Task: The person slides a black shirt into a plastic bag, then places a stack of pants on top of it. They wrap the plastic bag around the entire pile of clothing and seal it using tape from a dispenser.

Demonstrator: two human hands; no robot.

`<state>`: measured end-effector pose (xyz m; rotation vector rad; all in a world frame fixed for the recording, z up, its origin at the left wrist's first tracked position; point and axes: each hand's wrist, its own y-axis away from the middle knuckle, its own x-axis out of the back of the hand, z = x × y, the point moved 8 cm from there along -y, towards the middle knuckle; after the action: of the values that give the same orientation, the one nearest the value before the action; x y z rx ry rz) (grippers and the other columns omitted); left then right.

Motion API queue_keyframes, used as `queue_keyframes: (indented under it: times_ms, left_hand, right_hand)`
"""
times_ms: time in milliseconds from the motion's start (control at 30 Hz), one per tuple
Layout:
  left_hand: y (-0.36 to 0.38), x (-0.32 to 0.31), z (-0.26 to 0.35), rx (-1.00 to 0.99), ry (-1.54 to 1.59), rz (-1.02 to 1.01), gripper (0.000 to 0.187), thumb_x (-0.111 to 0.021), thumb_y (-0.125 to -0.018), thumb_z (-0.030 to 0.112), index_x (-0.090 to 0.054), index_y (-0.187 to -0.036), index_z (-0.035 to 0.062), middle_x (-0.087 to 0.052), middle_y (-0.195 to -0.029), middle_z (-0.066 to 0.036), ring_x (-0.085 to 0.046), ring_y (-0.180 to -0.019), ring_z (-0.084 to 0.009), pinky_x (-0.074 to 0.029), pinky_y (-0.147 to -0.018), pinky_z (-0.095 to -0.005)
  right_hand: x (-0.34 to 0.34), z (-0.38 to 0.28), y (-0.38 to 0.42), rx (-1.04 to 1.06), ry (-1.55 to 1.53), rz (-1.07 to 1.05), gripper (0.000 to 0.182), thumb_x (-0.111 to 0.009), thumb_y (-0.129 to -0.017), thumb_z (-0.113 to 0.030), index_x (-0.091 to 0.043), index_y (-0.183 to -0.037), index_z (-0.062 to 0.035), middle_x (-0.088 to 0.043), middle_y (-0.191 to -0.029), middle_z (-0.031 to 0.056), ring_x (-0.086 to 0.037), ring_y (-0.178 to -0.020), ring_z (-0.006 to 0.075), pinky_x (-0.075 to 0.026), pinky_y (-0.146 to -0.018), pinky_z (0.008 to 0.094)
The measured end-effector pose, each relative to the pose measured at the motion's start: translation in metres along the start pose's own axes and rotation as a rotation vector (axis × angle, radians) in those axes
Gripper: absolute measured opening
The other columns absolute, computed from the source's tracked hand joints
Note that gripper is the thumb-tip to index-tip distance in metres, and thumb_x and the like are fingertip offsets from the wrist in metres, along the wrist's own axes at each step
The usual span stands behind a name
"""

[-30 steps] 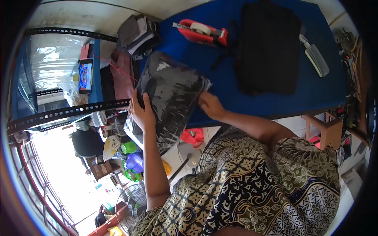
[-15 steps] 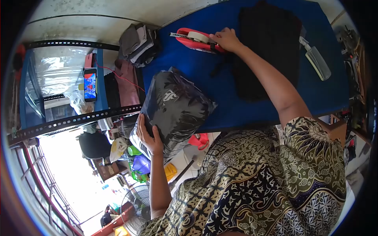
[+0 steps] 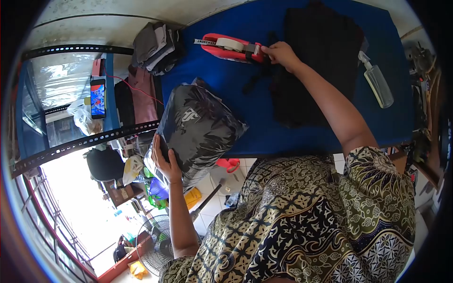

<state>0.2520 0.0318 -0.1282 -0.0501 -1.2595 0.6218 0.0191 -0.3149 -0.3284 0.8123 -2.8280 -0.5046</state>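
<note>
A dark plastic-wrapped package [image 3: 198, 125] with a small white logo lies across the left part of the blue table [image 3: 264, 137]. My left hand [image 3: 166, 162] rests on its lower left side, fingers spread. At the top of the table is a red tape dispenser [image 3: 229, 46] with a white roll and a strip sticking out to the left. The closed fingers of my right hand [image 3: 281, 54] touch the dispenser's right end. Black folded cloth [image 3: 321, 66] lies beside and under my right forearm.
A clear spray bottle [image 3: 378, 85] lies on the right of the table. Folded clothes [image 3: 158, 47] are stacked at the upper left. A phone [image 3: 98, 99] with a lit screen and red cable is on the left shelf. A fan [image 3: 158, 240] stands below.
The view has shifted slightly. My right hand has closed at the right end of the tape dispenser. My left hand stays on the package.
</note>
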Motion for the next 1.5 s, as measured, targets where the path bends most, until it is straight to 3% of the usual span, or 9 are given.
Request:
queue_keyframes:
  times_ms: [133, 233, 300, 467, 600, 900, 1233, 1400, 1500]
  left_hand:
    - [-0.005, 0.0, 0.002, 0.005, 0.012, -0.002, 0.047, -0.045, -0.085, 0.028, -0.045, -0.123, -0.0002, -0.047, -0.125, -0.016, -0.042, -0.117, -0.0302, -0.026, -0.1, -0.0389]
    - [-0.006, 0.002, 0.001, -0.009, -0.012, 0.01, 0.048, -0.045, -0.085, 0.029, -0.046, -0.123, 0.0002, -0.047, -0.125, -0.016, -0.042, -0.117, -0.0302, -0.026, -0.1, -0.0388]
    - [-0.006, 0.001, 0.003, -0.013, -0.032, -0.001, 0.048, -0.045, -0.086, 0.03, -0.046, -0.123, 0.0005, -0.048, -0.125, -0.015, -0.043, -0.117, -0.0302, -0.026, -0.1, -0.0388]
    - [-0.009, -0.001, 0.005, 0.011, -0.032, -0.001, 0.048, -0.045, -0.086, 0.031, -0.045, -0.123, 0.0005, -0.047, -0.125, -0.015, -0.043, -0.116, -0.0301, -0.027, -0.099, -0.0385]
    - [-0.011, -0.001, 0.005, 0.02, -0.035, -0.015, 0.048, -0.045, -0.086, 0.031, -0.045, -0.123, 0.0003, -0.047, -0.126, -0.016, -0.043, -0.116, -0.03, -0.026, -0.099, -0.0382]
    - [-0.012, -0.001, 0.006, 0.014, -0.034, -0.007, 0.049, -0.047, -0.084, 0.029, -0.045, -0.123, -0.0002, -0.047, -0.126, -0.016, -0.043, -0.116, -0.0301, -0.026, -0.099, -0.0375]
    - [-0.013, -0.002, 0.004, 0.035, -0.031, -0.011, 0.047, -0.048, -0.083, 0.027, -0.047, -0.122, 0.0003, -0.048, -0.125, -0.016, -0.044, -0.116, -0.0298, -0.026, -0.099, -0.0377]
    - [-0.015, -0.001, 0.004, 0.042, -0.025, -0.008, 0.047, -0.048, -0.082, 0.027, -0.047, -0.121, 0.0007, -0.048, -0.125, -0.016, -0.044, -0.116, -0.0298, -0.026, -0.099, -0.0381]
    - [-0.015, -0.004, 0.004, 0.061, -0.019, -0.012, 0.047, -0.049, -0.081, 0.027, -0.047, -0.121, 0.0011, -0.048, -0.124, -0.015, -0.044, -0.116, -0.03, -0.026, -0.099, -0.0383]
  right_hand:
    - [-0.01, 0.022, -0.025, 0.055, 0.244, -0.146, 0.044, -0.061, -0.082, -0.028, -0.047, -0.047, -0.0047, -0.041, -0.045, 0.0025, -0.041, -0.045, 0.0116, -0.042, -0.051, 0.0283]
    - [-0.028, -0.006, -0.015, 0.517, 0.833, -0.168, 0.044, -0.06, -0.081, -0.032, -0.051, -0.048, -0.0044, -0.042, -0.043, 0.0037, -0.04, -0.043, 0.0129, -0.038, -0.048, 0.0301]
    - [-0.028, -0.04, 0.028, 0.176, 0.606, -0.276, 0.044, -0.059, -0.082, -0.037, -0.055, -0.052, -0.0052, -0.047, -0.048, 0.0036, -0.044, -0.048, 0.0126, -0.038, -0.053, 0.0293]
    - [-0.11, -0.049, 0.098, 0.087, -0.104, -0.838, 0.045, -0.057, -0.081, -0.047, -0.06, -0.064, -0.0055, -0.05, -0.06, -0.0022, -0.045, -0.059, 0.0088, -0.04, -0.06, 0.0263]
    - [-0.157, -0.02, 0.103, -0.075, -0.266, -0.934, 0.048, -0.057, -0.08, -0.05, -0.052, -0.059, -0.0075, -0.049, -0.066, -0.0004, -0.045, -0.069, 0.0107, -0.038, -0.068, 0.0266]
    - [-0.18, -0.031, 0.097, 0.23, 0.278, -0.889, 0.06, -0.057, -0.079, -0.052, -0.053, -0.05, -0.0005, -0.047, -0.052, 0.0052, -0.044, -0.051, 0.0132, -0.033, -0.052, 0.0282]
    - [-0.167, 0.064, 0.084, -0.036, 0.372, -0.63, 0.064, -0.063, -0.065, -0.063, -0.057, -0.056, -0.0002, -0.055, -0.057, 0.0102, -0.054, -0.056, 0.0227, -0.041, -0.056, 0.035]
    - [-0.136, -0.006, 0.09, 0.321, 0.172, -0.218, 0.045, -0.052, -0.085, -0.039, -0.053, -0.07, 0.0027, -0.052, -0.063, 0.0188, -0.053, -0.06, 0.0332, -0.041, -0.057, 0.0378]
    - [-0.177, -0.029, 0.127, 0.567, -0.149, -0.43, 0.037, -0.044, -0.092, -0.027, -0.05, -0.072, 0.0032, -0.044, -0.059, 0.0154, -0.043, -0.053, 0.0224, -0.037, -0.054, 0.0348]
